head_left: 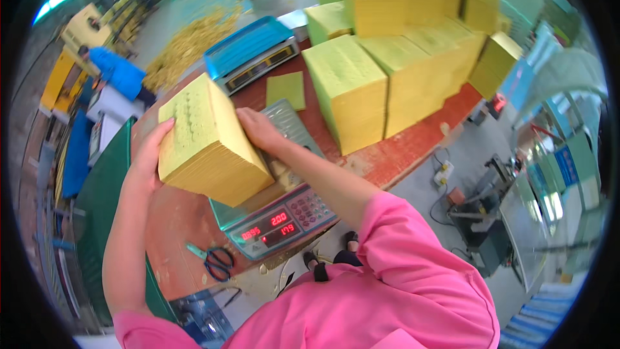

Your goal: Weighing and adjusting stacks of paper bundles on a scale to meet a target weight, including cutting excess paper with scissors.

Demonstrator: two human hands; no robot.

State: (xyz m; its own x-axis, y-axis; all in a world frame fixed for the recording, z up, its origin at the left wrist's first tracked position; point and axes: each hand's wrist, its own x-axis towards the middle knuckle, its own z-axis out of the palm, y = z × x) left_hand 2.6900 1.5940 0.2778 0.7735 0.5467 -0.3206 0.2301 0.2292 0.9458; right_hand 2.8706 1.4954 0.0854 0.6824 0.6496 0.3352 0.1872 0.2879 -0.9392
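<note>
A thick stack of yellow paper sheets point(219, 148), its top face marked with rows of small punched marks, is gripped between my two hands. My left hand point(147, 155) presses against its left side, fingers on the near corner of the top. Against the right side lies my right hand point(261, 130), its fingers partly hidden behind the stack. Beneath is a digital scale point(284, 223) with a lit red display and a metal pan; the stack covers part of it, and I cannot tell whether they touch.
Scissors point(218, 262) lie by the scale on the red table point(174, 245). A second scale with a blue tray point(248, 45) stands farther back, near a single yellow sheet point(285, 90). Tall yellow paper stacks point(349, 90) fill the right. A person in blue point(119, 71) is at the far left.
</note>
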